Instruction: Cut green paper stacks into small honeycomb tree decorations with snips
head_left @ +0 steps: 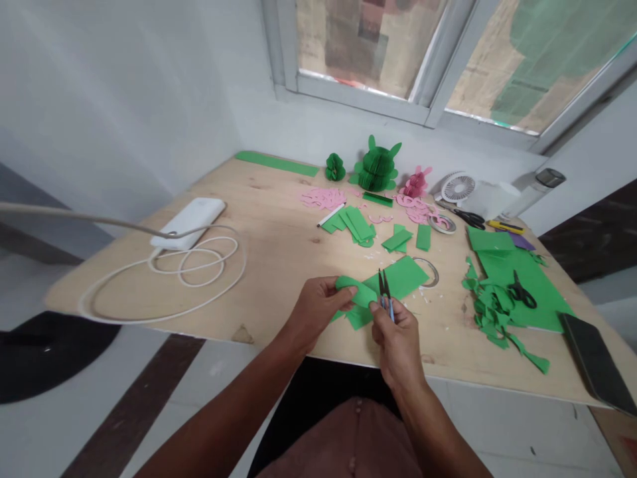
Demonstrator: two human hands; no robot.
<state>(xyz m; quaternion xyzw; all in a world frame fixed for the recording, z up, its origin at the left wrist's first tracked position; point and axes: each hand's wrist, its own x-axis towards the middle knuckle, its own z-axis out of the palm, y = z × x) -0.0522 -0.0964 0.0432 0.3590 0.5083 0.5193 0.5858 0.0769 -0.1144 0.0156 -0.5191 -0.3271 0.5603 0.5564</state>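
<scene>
Left forearm (233, 398) slants in from lower left, right forearm (435, 421) from lower right; hands nearly meet over the pale wooden surface (273, 265) close to its near edge. Left grip (318, 305) closed, thumb and fingers pinching one green paper piece with a rounded end (357, 292), which lies between the hands. Right grip (398, 335) closed around one pair of black-bladed scissors with blue handles (385, 285), blades pointing away from the body, tips slightly apart.

Counts: three pleated paper figures beyond the grips, two green (378, 166) and one pink (416, 184); two black-handled scissors right of the right grip, one nearer (522, 292), one farther back (468, 217); one yellow cutter (505, 227); one small white fan (458, 188); one white power bank (188, 223) left of the left grip; one dark phone (597, 362) far right. Pink curled cutouts (323, 198) overlap, can't count.

Near edge just below both grips. Bare wood left of the left grip up to the white looped cable (239, 269); narrower bare patch right of the right grip, before the green paper scraps (492, 311).
</scene>
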